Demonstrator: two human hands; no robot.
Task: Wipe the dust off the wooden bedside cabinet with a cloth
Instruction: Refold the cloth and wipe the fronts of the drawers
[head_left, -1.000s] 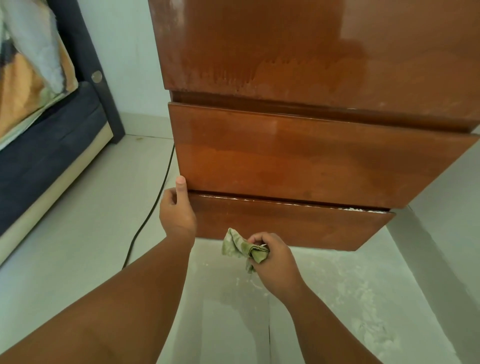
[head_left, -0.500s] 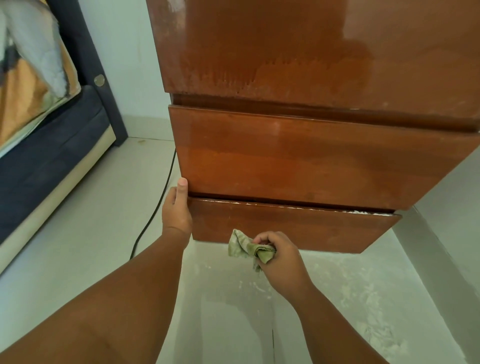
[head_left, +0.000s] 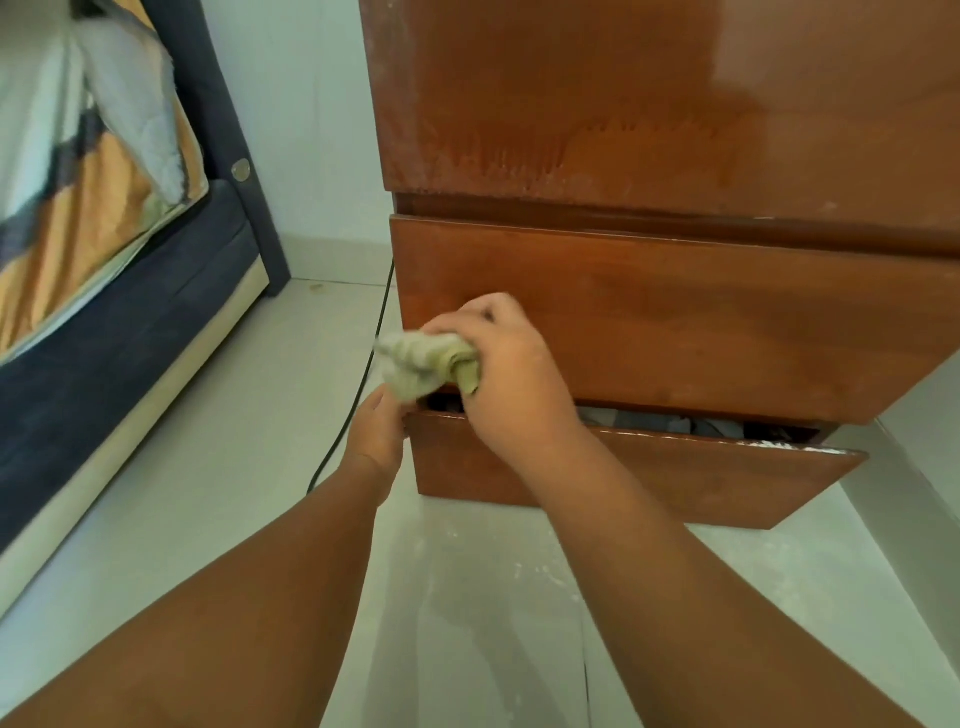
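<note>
At cabinet (head_left: 675, 130) lower left corner: cloth (head_left: 423, 361) bunched in closed right hand (head_left: 511, 379); left hand (head_left: 376, 434), at 7 o'clock from cloth, curled against bottom drawer (head_left: 675, 483) edge, grip unclear.

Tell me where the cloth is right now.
In the head view, left of centre: the cloth is bunched in the right hand, at the left end of the middle drawer, just above the left hand.

The cabinet (head_left: 649, 130) runs off the top and right edges. The right hand (head_left: 514, 384) hides part of the lower drawer (head_left: 675, 478) opening; its dark contents look like fabric. The cloth (head_left: 421, 364) is motion-blurred.
</note>
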